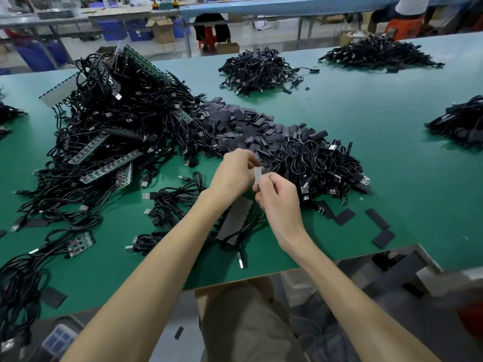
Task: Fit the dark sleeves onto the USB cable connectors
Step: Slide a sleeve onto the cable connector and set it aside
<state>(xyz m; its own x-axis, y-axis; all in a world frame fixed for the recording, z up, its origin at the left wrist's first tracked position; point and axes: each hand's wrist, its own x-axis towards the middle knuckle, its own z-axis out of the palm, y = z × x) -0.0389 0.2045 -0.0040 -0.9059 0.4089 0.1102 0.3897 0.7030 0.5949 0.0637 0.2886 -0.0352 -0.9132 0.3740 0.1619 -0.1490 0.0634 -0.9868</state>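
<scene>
Hands meeting near me: my left hand (235, 171) and right hand (277, 198) each pinch the same flat grey sleeve (258, 175).

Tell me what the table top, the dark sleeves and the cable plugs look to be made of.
Table top: green mat, matte, likely rubber or vinyl; no glare. Dark sleeves: flat, dull charcoal pieces, probably thin plastic tubing. Cable plugs: bright silver shells, apparently metal, on black plastic-looking bodies.

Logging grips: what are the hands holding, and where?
A small grey strip, pinched by the left hand near its top and the right hand at its bottom.
</scene>
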